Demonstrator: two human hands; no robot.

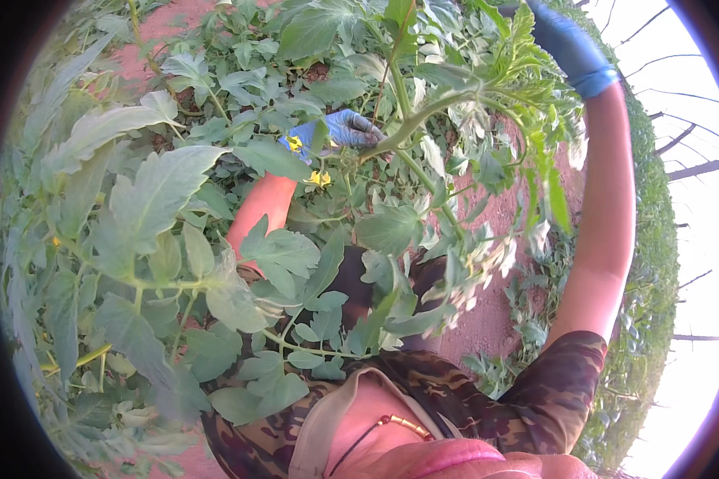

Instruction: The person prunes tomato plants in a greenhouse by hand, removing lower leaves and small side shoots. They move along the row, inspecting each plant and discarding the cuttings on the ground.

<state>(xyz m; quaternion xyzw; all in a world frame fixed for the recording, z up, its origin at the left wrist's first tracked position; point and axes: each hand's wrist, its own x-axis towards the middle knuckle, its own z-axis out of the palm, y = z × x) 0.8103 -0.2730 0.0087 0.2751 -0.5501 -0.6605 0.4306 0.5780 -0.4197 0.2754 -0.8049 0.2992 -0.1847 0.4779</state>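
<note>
My left hand, in a blue glove with darkened fingertips, is closed around a thick green tomato stem near the upper middle. A thin reddish-brown string runs from the top edge down to these fingers. Yellow tomato flowers hang just below the hand, and leaves partly cover it and the forearm. My right hand, also blue-gloved, is raised at the upper right beside the leafy shoot tip. Its fingers are mostly hidden by leaves and the picture's edge, so its grip cannot be made out.
Large tomato leaves crowd the left side, close to the camera. Reddish soil shows between the plants, with withered pale leaves hanging over it. More green rows and a bright roof with dark ribs lie at the right.
</note>
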